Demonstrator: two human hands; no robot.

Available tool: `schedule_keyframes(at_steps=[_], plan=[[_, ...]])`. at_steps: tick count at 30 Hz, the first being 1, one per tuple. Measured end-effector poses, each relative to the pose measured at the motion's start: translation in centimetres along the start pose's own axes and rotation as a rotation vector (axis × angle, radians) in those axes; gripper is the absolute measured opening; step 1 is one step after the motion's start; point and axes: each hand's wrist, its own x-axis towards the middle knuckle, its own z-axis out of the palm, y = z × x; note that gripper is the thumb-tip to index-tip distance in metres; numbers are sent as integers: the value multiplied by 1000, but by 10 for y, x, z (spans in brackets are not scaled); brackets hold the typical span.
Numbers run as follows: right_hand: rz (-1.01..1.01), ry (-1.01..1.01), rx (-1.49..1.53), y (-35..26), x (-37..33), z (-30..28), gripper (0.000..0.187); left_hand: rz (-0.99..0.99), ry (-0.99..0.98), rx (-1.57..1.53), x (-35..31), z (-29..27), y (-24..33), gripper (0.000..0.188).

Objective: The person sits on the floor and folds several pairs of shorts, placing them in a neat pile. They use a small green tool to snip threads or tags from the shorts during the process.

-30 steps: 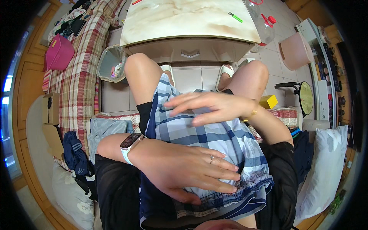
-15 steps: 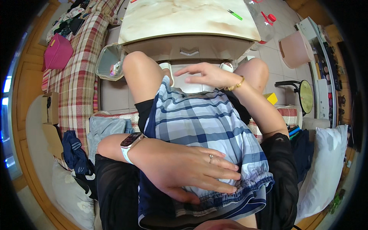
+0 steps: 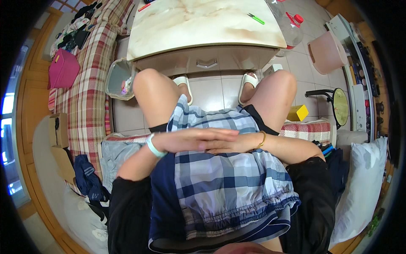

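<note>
Plaid shorts (image 3: 230, 180) in blue, white and grey lie spread across my lap, the gathered elastic waistband nearest me and a navy panel along the left. My left hand (image 3: 192, 139) stretches flat above the middle of the cloth, its fingers extended to the right. Beneath and beside it my right hand (image 3: 237, 144) lies flat on the shorts, fingertips partly covered by the left. The hands overlap, and neither grips the fabric. A gold bracelet (image 3: 263, 139) circles my right wrist; a pale band (image 3: 155, 146) is on the left.
Ahead stands a marble-patterned table (image 3: 190, 25) carrying green thread snips (image 3: 256, 18). A waste bin (image 3: 120, 80) is left of my knee, and a yellow box (image 3: 298, 113) sits right. Clothes (image 3: 86, 178) lie on my left, a white pillow (image 3: 359, 190) on my right.
My left hand has moved forward from the waistband to mid-shorts. My right hand has come back and down from between the knees onto the cloth, so the two now overlap.
</note>
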Motion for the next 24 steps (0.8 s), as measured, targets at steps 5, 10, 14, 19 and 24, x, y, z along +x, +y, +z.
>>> schedule_keyframes(at_steps=[5, 10, 14, 19, 24], plan=[[-153, 18, 118, 48, 2, -20, 53, -10, 114, -377, -39, -5, -22, 68], [-201, 79, 215, 83, -4, -41, 49, -190, 467, -480, -69, -10, -27, 64], [-126, 42, 344, 86, -12, -65, 46, -335, 801, -515, -88, -6, -26, 61], [-48, 131, 509, 94, -26, -90, 43, -456, 932, -496, -85, -29, -30, 57], [32, 219, 730, 108, -32, -97, 40, -540, 951, -425, -64, -42, -18, 56]])
